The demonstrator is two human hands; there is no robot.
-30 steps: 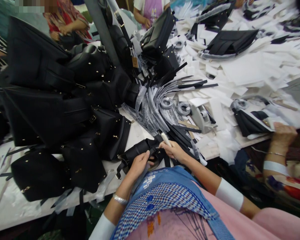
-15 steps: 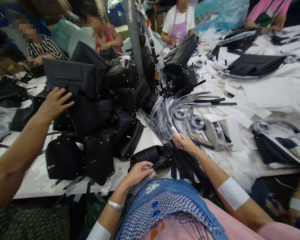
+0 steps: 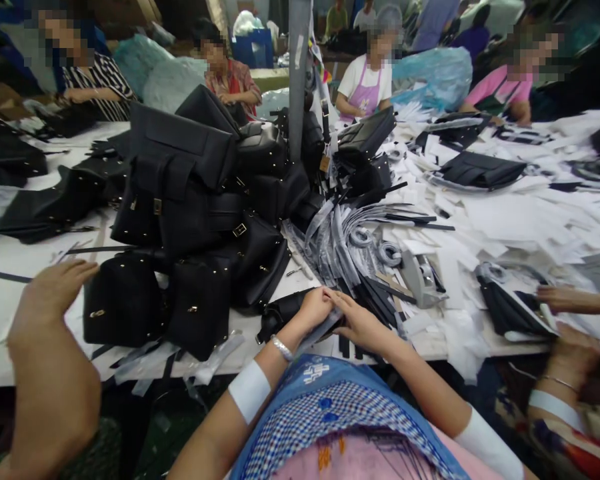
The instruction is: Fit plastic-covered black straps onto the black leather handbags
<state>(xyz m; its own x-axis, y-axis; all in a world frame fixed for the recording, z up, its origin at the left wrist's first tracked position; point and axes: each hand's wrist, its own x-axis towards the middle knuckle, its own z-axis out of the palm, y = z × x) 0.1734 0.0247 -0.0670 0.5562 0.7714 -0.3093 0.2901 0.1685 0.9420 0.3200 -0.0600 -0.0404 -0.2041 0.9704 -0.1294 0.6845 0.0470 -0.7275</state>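
My left hand (image 3: 315, 308) and my right hand (image 3: 359, 323) meet at the fingertips above a black bag (image 3: 283, 313) at the table's front edge. The left fingers are closed in a pinch, and what they grip is hidden. My right fingers reach across to the left ones and close there, with the thumb lower down; what lies in the fingertips is too small to tell. A greyish, plastic-looking strip (image 3: 321, 331) runs beneath both hands. Loose black straps (image 3: 380, 303) lie just beyond my right hand.
Black bags (image 3: 180, 140) are piled high at left centre, by a grey post (image 3: 299, 80). Plastic-wrapped straps (image 3: 337, 233), a tape dispenser (image 3: 423, 280) and white sheets (image 3: 520, 200) cover the right side. A neighbour's arm (image 3: 55, 347) is at left; another person's hands (image 3: 575, 333) work at right.
My right hand has come left and toward me from the straps to meet my left hand, which moved up and right. The neighbour's hand at left has left the bag pile. The view has shifted.
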